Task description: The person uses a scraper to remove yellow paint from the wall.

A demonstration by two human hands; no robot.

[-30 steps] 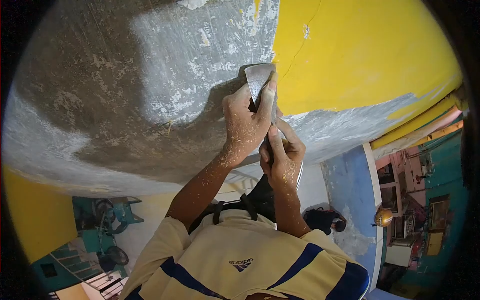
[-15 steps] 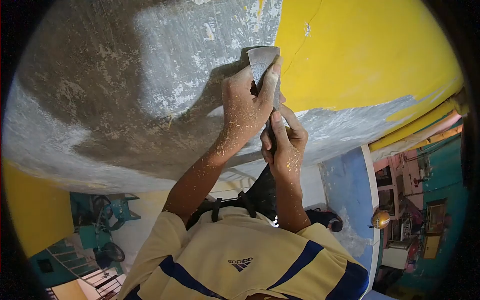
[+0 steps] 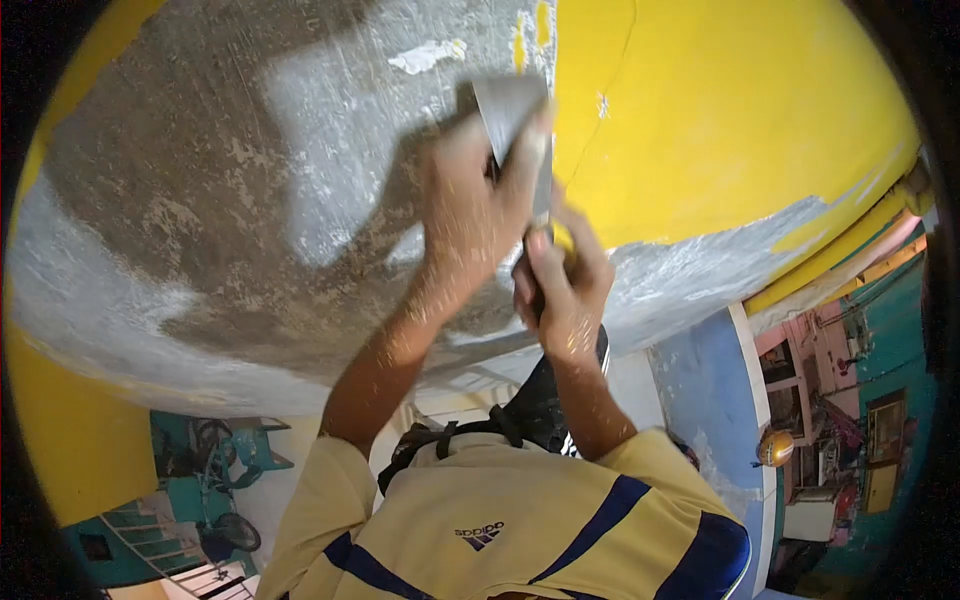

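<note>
A metal scraper (image 3: 510, 112) lies with its wide blade against the scraped grey wall (image 3: 340, 120), close to the edge of the yellow paint (image 3: 720, 120). My left hand (image 3: 475, 190) is closed around the blade part, its thumb along the metal. Lower down, my right hand (image 3: 565, 275) wraps round the dark handle. Both hands are somewhat blurred by motion, and pale flakes speckle the wrists and forearms. Small yellow patches remain on the grey wall above the blade.
A blue wall section (image 3: 705, 385) stands at the lower right, with an orange helmet (image 3: 775, 448) and shelves beyond. At the lower left are a bicycle (image 3: 225, 530) and a railing. A dark bag or strap lies by my waist.
The scraper and both hands have moved up along the wall and slightly left. The view has shifted, showing more of the white patch and yellow streaks above. Both hands keep their hold.
</note>
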